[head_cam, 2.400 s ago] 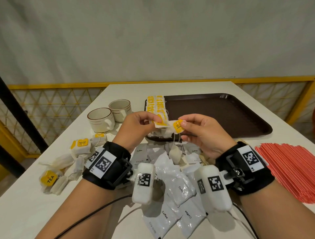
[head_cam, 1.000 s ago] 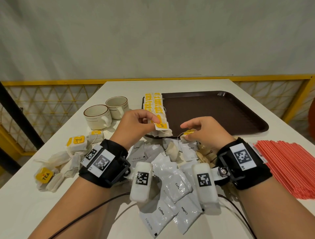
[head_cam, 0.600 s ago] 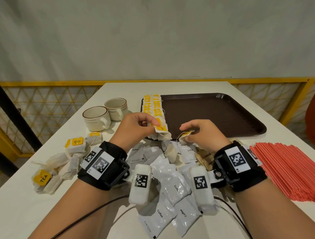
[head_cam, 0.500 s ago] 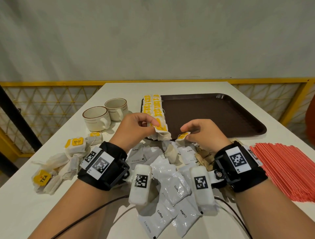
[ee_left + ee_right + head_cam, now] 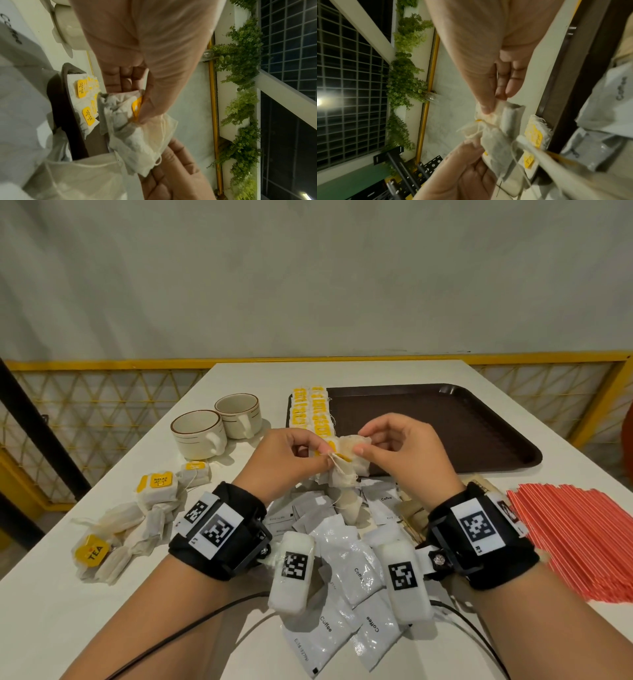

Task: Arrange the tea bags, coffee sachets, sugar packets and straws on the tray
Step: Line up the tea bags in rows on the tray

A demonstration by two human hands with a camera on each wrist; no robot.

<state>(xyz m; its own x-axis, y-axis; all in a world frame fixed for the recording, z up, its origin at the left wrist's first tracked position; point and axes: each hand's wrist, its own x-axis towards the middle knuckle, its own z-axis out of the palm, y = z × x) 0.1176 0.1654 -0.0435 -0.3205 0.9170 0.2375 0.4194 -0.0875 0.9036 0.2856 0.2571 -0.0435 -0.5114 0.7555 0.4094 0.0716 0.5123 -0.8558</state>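
Materials, as seen
Tea bags (image 5: 349, 463): thin matt paper; coffee sachets (image 5: 352, 563): glossy foil-like plastic; tray (image 5: 479, 426): matt brown plastic.

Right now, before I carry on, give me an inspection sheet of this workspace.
Surface: white table, lit evenly.
Job's things: brown tray holds a row of tea bags along its left edge, rest bare; loose tea bags on the left; coffee sachets in a near pile; red straws on the right; sugar packets not clearly identified.
Clutter: two cups left of the tray.
Hands: left hand and right hand both pinch one tea bag above the tray's near edge.
Cables: black cables run from the wrists.
Surroundings: grey wall, yellow mesh railing.
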